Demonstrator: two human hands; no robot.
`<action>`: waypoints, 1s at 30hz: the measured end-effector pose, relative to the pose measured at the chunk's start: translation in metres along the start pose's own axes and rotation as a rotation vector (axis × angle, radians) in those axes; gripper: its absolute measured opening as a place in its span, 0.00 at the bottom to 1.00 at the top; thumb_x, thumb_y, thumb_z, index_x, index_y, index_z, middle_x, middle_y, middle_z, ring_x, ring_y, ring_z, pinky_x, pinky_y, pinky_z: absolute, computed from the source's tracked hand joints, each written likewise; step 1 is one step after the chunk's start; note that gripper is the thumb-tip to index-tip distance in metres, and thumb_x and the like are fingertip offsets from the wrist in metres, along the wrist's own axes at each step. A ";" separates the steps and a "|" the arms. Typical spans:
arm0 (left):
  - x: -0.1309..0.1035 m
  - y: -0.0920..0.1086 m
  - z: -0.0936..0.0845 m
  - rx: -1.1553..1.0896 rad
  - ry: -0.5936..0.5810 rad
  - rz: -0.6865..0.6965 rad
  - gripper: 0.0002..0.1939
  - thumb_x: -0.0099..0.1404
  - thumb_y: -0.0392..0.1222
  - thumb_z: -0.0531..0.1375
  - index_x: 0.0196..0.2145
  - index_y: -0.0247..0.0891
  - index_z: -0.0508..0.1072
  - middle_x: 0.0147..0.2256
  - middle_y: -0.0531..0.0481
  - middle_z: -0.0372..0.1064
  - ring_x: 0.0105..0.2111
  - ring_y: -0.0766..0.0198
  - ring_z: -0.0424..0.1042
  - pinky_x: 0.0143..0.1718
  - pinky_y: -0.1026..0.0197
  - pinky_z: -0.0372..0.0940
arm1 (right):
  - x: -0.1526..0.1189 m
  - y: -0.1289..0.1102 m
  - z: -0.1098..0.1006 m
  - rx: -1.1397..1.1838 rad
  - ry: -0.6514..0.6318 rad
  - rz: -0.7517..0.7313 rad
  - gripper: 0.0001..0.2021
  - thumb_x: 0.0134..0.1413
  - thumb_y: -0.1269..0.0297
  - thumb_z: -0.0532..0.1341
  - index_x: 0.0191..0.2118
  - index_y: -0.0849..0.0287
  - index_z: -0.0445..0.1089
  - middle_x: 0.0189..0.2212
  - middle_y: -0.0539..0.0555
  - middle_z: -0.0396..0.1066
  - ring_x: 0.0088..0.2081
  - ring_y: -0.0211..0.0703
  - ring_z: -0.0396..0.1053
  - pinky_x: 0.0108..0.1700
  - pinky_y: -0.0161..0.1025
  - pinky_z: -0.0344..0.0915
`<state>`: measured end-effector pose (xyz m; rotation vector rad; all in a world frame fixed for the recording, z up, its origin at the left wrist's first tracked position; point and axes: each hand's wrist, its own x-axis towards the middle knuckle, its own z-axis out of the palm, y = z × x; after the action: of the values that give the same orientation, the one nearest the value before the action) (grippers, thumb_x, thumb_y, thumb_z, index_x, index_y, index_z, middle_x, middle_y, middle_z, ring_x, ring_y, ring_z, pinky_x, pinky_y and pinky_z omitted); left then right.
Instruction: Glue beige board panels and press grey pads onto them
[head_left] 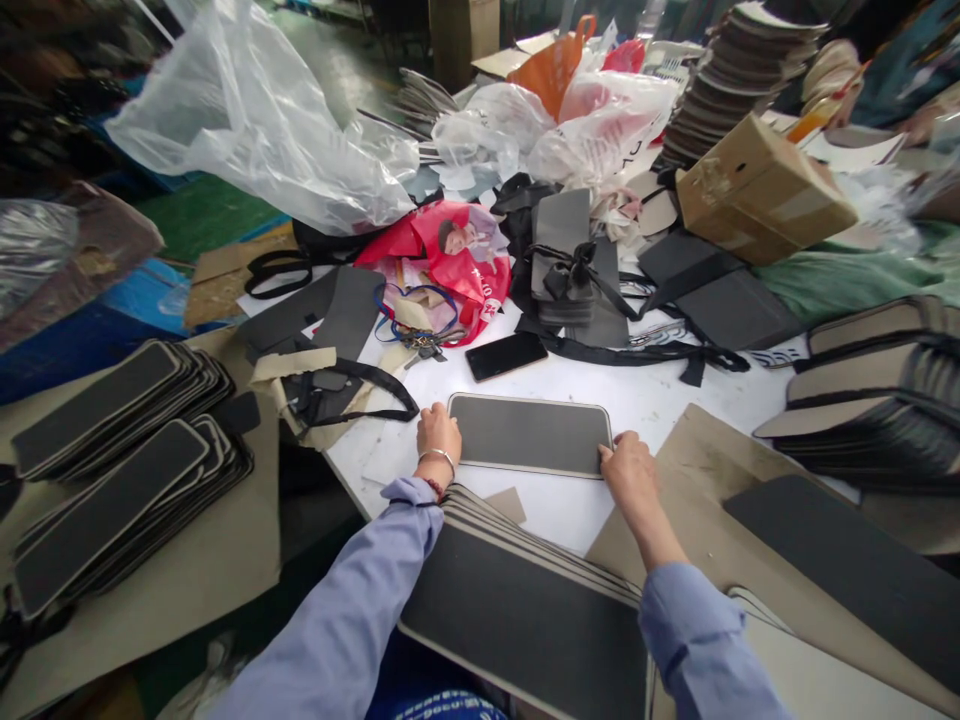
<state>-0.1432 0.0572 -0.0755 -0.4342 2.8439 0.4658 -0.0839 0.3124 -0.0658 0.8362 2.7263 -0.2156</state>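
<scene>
A dark grey rounded panel with a pale edge (531, 435) lies on the white tabletop (585, 515) between my hands. My left hand (439, 438) is closed on its left end, with a bracelet at the wrist. At the right end, the fingers of my right hand (628, 468) pinch the panel's edge. Nearer to me, a fanned stack of larger dark panels (525, 620) with pale borders lies below both hands. A black phone (506, 356) rests just beyond the held panel.
Stacks of narrow dark panels (112, 510) lie at left. Bundled panels (862, 430) and a loose dark sheet (840, 560) are at right. Farther back are a red bag (469, 255), black straps, clear plastic (255, 120), a cardboard box (761, 190) and a tall stack (735, 80).
</scene>
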 end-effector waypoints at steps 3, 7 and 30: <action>0.004 -0.002 0.001 -0.042 0.000 -0.025 0.10 0.61 0.36 0.54 0.40 0.30 0.66 0.42 0.35 0.67 0.42 0.55 0.69 0.40 0.60 0.61 | 0.001 0.000 0.000 0.041 -0.015 0.017 0.16 0.57 0.60 0.52 0.46 0.68 0.61 0.39 0.66 0.67 0.43 0.54 0.66 0.39 0.41 0.60; 0.012 -0.008 0.003 -0.102 -0.020 -0.051 0.08 0.60 0.37 0.55 0.36 0.31 0.69 0.37 0.38 0.71 0.41 0.56 0.70 0.38 0.61 0.61 | 0.011 0.007 0.003 0.116 -0.039 0.032 0.17 0.55 0.60 0.54 0.46 0.68 0.63 0.40 0.65 0.69 0.44 0.53 0.66 0.40 0.40 0.60; -0.018 -0.016 -0.047 -0.508 0.007 0.110 0.04 0.54 0.39 0.57 0.26 0.36 0.66 0.24 0.54 0.64 0.26 0.67 0.64 0.31 0.64 0.60 | -0.045 0.047 -0.045 0.382 0.059 -0.021 0.10 0.49 0.57 0.56 0.31 0.59 0.64 0.24 0.53 0.66 0.27 0.40 0.62 0.30 0.36 0.56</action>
<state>-0.1298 0.0313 -0.0315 -0.3607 2.7398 1.2187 -0.0319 0.3377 -0.0123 0.9207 2.7918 -0.7453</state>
